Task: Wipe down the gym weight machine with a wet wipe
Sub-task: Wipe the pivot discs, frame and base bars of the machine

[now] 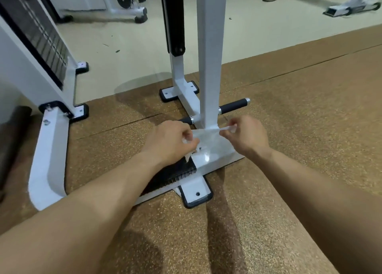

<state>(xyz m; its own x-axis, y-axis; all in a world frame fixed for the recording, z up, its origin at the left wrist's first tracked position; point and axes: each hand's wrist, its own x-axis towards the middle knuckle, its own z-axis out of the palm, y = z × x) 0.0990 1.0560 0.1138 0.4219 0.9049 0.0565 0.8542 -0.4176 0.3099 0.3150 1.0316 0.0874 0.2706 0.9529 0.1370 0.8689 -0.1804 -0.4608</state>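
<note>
A: Where your two arms meet, low at the foot of the weight machine (pixel 178 75), you've got the wet wipe (pixel 206 136) pulled out between both hands.

B: Yes, your left hand (pixel 171 141) has its fingers curled, pinching one end, and a ragged bit dangles below the knuckles.

A: And your right hand (pixel 246 137) pinches the other end, twisted thin between thumb and fingertips.

B: The wipe spans the front of the white upright post (pixel 209 56), right over the white base beam (pixel 217 152). Whether it's pressed to the metal, I can't tell.

A: A black-gripped peg (pixel 233 106) pokes out to the right of the post, just beyond your right hand.

B: The bolted foot plate (pixel 196 193) sits nearer you on the speckled brown floor (pixel 299 118), and the weight stack (pixel 44 44) stands well off to your left.
</note>
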